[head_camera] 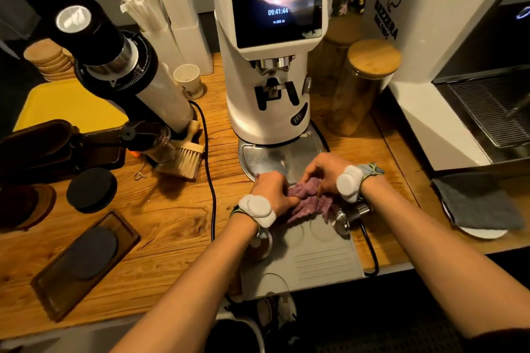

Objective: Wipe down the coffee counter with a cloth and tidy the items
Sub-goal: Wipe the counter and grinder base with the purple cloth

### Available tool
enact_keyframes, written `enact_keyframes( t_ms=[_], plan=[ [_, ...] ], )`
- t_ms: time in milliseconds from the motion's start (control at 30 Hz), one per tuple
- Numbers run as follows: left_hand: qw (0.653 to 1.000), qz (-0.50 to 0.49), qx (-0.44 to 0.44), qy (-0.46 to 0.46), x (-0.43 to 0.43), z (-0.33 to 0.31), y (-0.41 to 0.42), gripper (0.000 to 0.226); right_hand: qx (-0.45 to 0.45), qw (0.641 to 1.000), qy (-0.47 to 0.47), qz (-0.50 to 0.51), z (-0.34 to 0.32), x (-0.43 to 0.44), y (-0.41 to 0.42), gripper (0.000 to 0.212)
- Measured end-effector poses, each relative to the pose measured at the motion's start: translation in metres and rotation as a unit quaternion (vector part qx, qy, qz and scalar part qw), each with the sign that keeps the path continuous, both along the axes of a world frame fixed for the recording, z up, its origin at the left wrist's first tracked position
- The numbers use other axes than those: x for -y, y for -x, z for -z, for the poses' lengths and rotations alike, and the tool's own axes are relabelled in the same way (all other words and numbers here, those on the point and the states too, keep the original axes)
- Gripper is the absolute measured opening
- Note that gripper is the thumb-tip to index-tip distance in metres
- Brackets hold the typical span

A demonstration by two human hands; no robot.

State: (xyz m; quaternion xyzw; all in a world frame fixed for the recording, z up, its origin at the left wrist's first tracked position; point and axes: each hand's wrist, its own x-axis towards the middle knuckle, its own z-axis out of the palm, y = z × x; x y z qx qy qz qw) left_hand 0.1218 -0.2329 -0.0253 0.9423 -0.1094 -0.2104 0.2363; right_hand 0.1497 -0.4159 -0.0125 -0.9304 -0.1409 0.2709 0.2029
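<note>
Pretty early in the job, by the look of it. The purple cloth (308, 199) was bunched up between both hands at the near middle of the wooden counter (172, 218), right at the near edge of the white grinder's (269, 66) metal base plate (275, 156) and over the far end of the grey tamping mat (304, 261). The left hand (271, 190) was curled tight into the cloth, and the right hand (324, 173) was pinched down on it from the far side, so it was being gathered or folded rather than swept flat.

How much had been wiped could not be told; no damp streaks could be made out on the wood. Tidying looked mostly undone. A brush (186, 156) was lying loose on the left by the black grinder (120, 66), a black round lid (91, 189) was sitting on its own near a dark wooden tray (86, 264), and a cable (210, 180) was trailing across the counter. A metal tamper (348, 216) was lying on its side, touching the mat's right edge just beside the cloth. On the far right a grey cloth (479, 200) was draped over a white plate (481, 233).

So probably: grinder area in hand, left stretch and loose bits left.
</note>
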Motion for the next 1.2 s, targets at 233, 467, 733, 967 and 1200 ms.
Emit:
enact_keyframes(
  t_ms=[233, 467, 733, 967, 1200],
  plan=[
    [0.999, 0.012, 0.009, 0.038, 0.032, 0.001, 0.001, 0.034, 0.039, 0.996, -0.026, 0.081, 0.007, 0.038, -0.003, 0.04],
    [0.999, 0.029, 0.003, 0.034, 0.031, 0.004, 0.003, 0.018, 0.041, 0.993, -0.023, 0.104, 0.016, 0.038, 0.013, 0.031],
    [0.992, 0.023, 0.057, 0.108, 0.042, -0.002, -0.003, 0.027, 0.041, 0.968, -0.146, 0.2, 0.003, 0.073, 0.02, 0.048],
    [0.988, 0.072, 0.066, 0.123, 0.086, -0.007, -0.021, 0.045, 0.092, 0.95, -0.13, 0.27, 0.002, 0.117, 0.036, 0.057],
    [0.986, 0.131, 0.067, 0.08, 0.113, 0.014, -0.024, 0.055, 0.135, 0.958, -0.039, 0.249, 0.019, 0.114, 0.049, 0.068]
  ],
)
